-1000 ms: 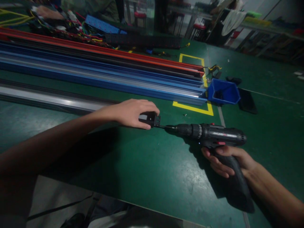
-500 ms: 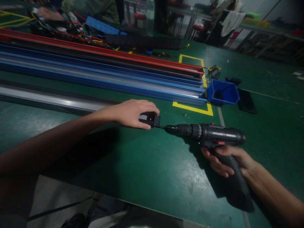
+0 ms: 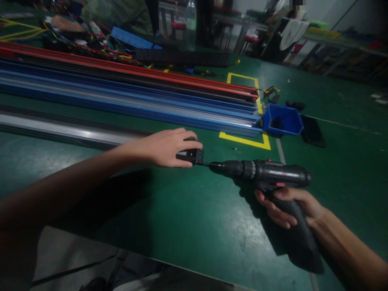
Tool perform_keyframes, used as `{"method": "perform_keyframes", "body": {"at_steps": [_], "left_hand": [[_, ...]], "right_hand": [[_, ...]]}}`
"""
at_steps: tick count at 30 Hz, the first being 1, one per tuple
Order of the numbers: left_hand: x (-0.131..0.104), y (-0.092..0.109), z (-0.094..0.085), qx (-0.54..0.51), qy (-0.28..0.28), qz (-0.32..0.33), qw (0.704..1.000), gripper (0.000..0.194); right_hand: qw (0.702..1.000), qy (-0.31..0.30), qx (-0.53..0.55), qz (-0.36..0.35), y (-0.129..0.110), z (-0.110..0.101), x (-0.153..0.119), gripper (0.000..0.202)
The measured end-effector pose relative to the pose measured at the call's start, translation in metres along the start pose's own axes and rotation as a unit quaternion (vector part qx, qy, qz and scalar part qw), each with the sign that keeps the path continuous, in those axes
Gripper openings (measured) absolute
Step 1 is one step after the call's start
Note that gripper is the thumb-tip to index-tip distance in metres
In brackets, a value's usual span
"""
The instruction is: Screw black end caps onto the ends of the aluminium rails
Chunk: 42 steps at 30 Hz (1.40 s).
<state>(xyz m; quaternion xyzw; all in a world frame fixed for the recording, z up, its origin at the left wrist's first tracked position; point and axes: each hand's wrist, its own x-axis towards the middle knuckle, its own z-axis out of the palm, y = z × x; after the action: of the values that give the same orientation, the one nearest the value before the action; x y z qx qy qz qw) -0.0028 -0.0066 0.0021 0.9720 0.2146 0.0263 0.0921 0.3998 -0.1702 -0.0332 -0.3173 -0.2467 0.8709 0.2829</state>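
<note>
My left hand (image 3: 169, 148) is closed over the end of a long grey metal profile (image 3: 91, 133) that lies on the green table. A black end bracket (image 3: 199, 156) sticks out between its thumb and fingers. My right hand (image 3: 281, 206) grips the handle of a black cordless drill (image 3: 263, 171), held level and pointing left. The drill's long thin bit (image 3: 206, 164) meets the bracket's lower corner; the screw, if one is there, is too small to make out. A small screw (image 3: 234, 149) lies on the table behind the bit.
Beyond my left hand lie blue profiles (image 3: 151, 109) and red profiles (image 3: 182, 79), ending at a yellow tape frame (image 3: 245, 140). A blue bin (image 3: 283, 119) and a dark flat object (image 3: 313, 131) stand right of them. Another person's hand (image 3: 68, 24) is among wires at the back left.
The view has shifted slightly. The drill bit stays against the bracket, and both hands keep their holds. The left index finger has shifted slightly over the bracket.
</note>
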Motion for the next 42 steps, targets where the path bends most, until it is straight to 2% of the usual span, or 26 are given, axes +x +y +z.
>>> {"method": "perform_keyframes", "body": {"at_steps": [4,7,12,20,28,33,37,42], "left_hand": [[-0.005,0.007,0.002,0.096,-0.035,-0.009,0.995,0.064],[-0.004,0.007,0.006,0.102,-0.039,0.005,0.994,0.069],[-0.002,0.001,0.01,0.098,-0.022,0.029,0.995,0.062],[-0.004,0.002,0.007,0.058,-0.008,0.047,0.997,0.057],[-0.007,0.007,0.002,0.015,-0.04,0.019,0.999,0.056],[-0.005,0.004,-0.005,-0.04,-0.084,0.009,0.996,0.055],[0.0,0.005,-0.018,-0.089,-0.131,-0.019,0.987,0.052],[0.004,0.007,-0.03,-0.128,-0.152,-0.024,0.98,0.046]], "right_hand": [[1.0,-0.007,0.005,0.004,0.001,0.001,0.0,0.027],[1.0,-0.009,0.006,0.005,0.002,0.003,0.001,0.028],[1.0,0.002,0.019,0.009,0.001,0.005,0.001,0.028],[0.998,-0.026,0.055,0.011,0.0,0.007,0.0,0.029],[0.997,-0.051,0.062,0.002,0.002,0.007,-0.002,0.031],[0.995,-0.066,0.071,0.007,0.001,0.005,-0.006,0.031],[0.994,-0.073,0.075,-0.003,0.001,0.003,-0.004,0.032],[0.993,-0.082,0.081,-0.017,0.002,0.001,0.001,0.032]]}}
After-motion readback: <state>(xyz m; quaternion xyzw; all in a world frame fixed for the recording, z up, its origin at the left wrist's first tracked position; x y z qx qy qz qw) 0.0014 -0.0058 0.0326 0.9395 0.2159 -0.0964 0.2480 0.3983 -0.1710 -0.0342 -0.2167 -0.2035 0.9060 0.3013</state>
